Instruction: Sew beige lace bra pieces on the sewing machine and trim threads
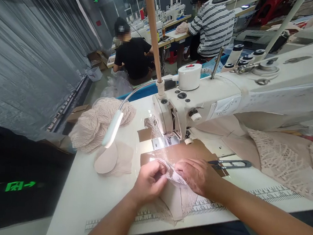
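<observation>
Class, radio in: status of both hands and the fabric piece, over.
Left hand and right hand both pinching the lace piece. Piece lies short of the sewing machine. Thread snips beside right hand.

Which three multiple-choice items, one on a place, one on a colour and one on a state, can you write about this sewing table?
1. Where do the snips lie?
A. right of the right hand
B. on the lace pile at the left
C. on top of the machine

2. What colour is the lamp head?
A. black
B. white
C. red

3. What are the hands doing?
A. resting flat on bare table
B. both holding the lace piece
C. one lifting the snips

Answers:
1 A: the snips lie on the table just past the right hand.
2 B: the head on the bent neck is white, like the machine.
3 B: the left hand and the right hand both grip the lace piece in front of the needle.
</observation>
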Available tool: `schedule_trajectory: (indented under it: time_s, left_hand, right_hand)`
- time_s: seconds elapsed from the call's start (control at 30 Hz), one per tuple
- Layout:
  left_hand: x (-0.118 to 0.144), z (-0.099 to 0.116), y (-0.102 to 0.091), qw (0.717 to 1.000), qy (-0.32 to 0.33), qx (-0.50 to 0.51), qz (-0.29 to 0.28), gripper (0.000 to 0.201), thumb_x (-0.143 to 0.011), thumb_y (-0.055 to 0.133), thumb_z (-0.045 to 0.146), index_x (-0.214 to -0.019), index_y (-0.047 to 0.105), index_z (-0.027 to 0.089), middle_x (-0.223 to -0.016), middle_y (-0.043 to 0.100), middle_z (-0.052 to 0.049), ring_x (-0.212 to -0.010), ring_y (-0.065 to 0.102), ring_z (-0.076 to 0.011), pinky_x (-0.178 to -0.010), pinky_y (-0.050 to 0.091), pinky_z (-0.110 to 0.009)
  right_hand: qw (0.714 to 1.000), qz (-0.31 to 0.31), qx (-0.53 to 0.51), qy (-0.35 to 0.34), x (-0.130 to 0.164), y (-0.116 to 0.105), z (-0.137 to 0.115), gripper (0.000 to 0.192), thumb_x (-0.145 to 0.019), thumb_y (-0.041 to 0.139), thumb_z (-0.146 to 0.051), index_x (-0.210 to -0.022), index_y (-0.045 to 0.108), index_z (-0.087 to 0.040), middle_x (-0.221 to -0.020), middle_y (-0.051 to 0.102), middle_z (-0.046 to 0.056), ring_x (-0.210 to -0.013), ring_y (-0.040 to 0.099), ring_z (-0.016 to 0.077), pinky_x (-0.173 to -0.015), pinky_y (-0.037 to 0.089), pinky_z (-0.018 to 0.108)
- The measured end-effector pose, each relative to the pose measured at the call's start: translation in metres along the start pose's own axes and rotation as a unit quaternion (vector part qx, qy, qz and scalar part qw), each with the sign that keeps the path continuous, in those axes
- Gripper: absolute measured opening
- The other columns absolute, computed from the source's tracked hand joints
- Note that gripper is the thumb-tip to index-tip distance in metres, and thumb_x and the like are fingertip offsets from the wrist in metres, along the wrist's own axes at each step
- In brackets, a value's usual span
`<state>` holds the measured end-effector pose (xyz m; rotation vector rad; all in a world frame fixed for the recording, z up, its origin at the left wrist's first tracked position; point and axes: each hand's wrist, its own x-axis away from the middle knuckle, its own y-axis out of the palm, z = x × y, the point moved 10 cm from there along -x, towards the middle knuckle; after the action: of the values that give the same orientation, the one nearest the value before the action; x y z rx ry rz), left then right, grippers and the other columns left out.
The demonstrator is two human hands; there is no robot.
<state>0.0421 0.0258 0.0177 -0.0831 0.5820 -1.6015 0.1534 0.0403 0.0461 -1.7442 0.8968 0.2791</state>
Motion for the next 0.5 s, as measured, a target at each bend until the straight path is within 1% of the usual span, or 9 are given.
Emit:
schedule_trajectory:
  time_s: [0.07, 0.13, 0.17, 0.23, 0.3, 0.33, 0.4, 0.43, 0.5]
  left_hand:
    - [0.001, -0.002, -0.001, 1.000, -0.007, 0.002, 0.003, 0.015, -0.078, 0.055, 0.010, -0.073, 0.044, 0.019, -0.074, 0.054, -0.002, -0.069, 0.051, -0.0143, -0.064, 0.043, -0.027]
    - [0.001, -0.004, -0.003, 1.000, -0.010, 0.005, 0.006, 0.015, -0.079, 0.056, 0.011, -0.073, 0.044, 0.019, -0.074, 0.054, -0.002, -0.069, 0.051, -0.0142, -0.064, 0.043, -0.027]
    - [0.001, -0.004, -0.004, 1.000, -0.010, 0.006, 0.008, 0.015, -0.079, 0.056, 0.012, -0.073, 0.044, 0.019, -0.074, 0.053, -0.002, -0.069, 0.050, -0.0140, -0.064, 0.043, -0.026]
    - [0.000, -0.008, -0.009, 1.000, -0.015, 0.005, 0.020, 0.015, -0.080, 0.057, 0.013, -0.073, 0.044, 0.019, -0.074, 0.053, -0.001, -0.069, 0.050, -0.0137, -0.065, 0.043, -0.026]
    - [-0.002, -0.015, -0.019, 0.998, -0.034, 0.009, 0.047, 0.015, -0.081, 0.057, 0.015, -0.072, 0.044, 0.019, -0.076, 0.054, -0.002, -0.072, 0.052, -0.0139, -0.067, 0.043, -0.026]
    - [-0.002, -0.020, -0.025, 0.996, -0.051, 0.013, 0.068, 0.015, -0.082, 0.056, 0.016, -0.073, 0.045, 0.018, -0.077, 0.054, -0.002, -0.073, 0.052, -0.0138, -0.067, 0.044, -0.025]
    - [-0.001, -0.030, -0.041, 0.989, -0.088, 0.022, 0.121, 0.009, -0.084, 0.057, 0.020, -0.081, 0.049, 0.018, -0.081, 0.055, -0.002, -0.075, 0.054, -0.0136, -0.068, 0.045, -0.025]
    - [0.001, -0.033, -0.049, 0.983, -0.100, 0.024, 0.149, 0.008, -0.084, 0.058, 0.022, -0.087, 0.050, 0.019, -0.084, 0.055, -0.002, -0.078, 0.055, -0.0136, -0.070, 0.046, -0.025]
    - [0.004, -0.029, -0.064, 0.975, -0.098, 0.014, 0.199, 0.022, -0.085, 0.060, 0.025, -0.103, 0.050, 0.019, -0.091, 0.055, -0.004, -0.083, 0.057, -0.0145, -0.075, 0.048, -0.027]
  right_hand:
    - [0.996, -0.012, -0.076, 0.054, 0.002, 0.001, 0.013, 0.020, -0.095, 0.035, -0.023, -0.086, 0.052, -0.020, -0.074, 0.062, 0.003, -0.063, 0.054, 0.0145, -0.059, 0.039, 0.027]
    - [0.972, -0.036, -0.193, 0.128, 0.003, 0.007, 0.028, 0.024, -0.096, 0.037, -0.031, -0.080, 0.051, -0.020, -0.068, 0.058, 0.001, -0.058, 0.051, 0.0131, -0.056, 0.038, 0.026]
    - [0.947, -0.055, -0.266, 0.172, 0.004, 0.012, 0.036, 0.027, -0.095, 0.039, -0.036, -0.077, 0.050, -0.020, -0.064, 0.055, 0.000, -0.055, 0.048, 0.0122, -0.053, 0.037, 0.025]
    - [0.870, -0.099, -0.411, 0.255, 0.008, 0.024, 0.046, 0.032, -0.093, 0.044, -0.044, -0.073, 0.048, -0.020, -0.060, 0.050, -0.002, -0.050, 0.044, 0.0105, -0.048, 0.035, 0.023]
    - [0.791, -0.145, -0.514, 0.300, 0.013, 0.029, 0.042, 0.034, -0.089, 0.050, -0.048, -0.073, 0.048, -0.019, -0.061, 0.050, -0.003, -0.049, 0.042, 0.0091, -0.047, 0.034, 0.022]
    - [0.764, -0.168, -0.541, 0.308, 0.016, 0.027, 0.037, 0.034, -0.087, 0.054, -0.049, -0.073, 0.048, -0.018, -0.062, 0.050, -0.003, -0.050, 0.042, 0.0088, -0.048, 0.034, 0.022]
    - [0.734, -0.215, -0.563, 0.315, 0.030, 0.019, 0.025, 0.036, -0.083, 0.059, -0.050, -0.072, 0.049, -0.018, -0.063, 0.052, -0.002, -0.050, 0.042, 0.0084, -0.049, 0.033, 0.022]
    - [0.722, -0.240, -0.563, 0.322, 0.043, 0.014, 0.019, 0.037, -0.081, 0.061, -0.052, -0.070, 0.050, -0.018, -0.063, 0.052, -0.002, -0.050, 0.043, 0.0085, -0.049, 0.032, 0.022]
    - [0.691, -0.285, -0.557, 0.361, 0.083, 0.008, 0.010, 0.039, -0.078, 0.061, -0.058, -0.072, 0.056, -0.019, -0.064, 0.056, 0.001, -0.049, 0.047, 0.0097, -0.047, 0.032, 0.023]
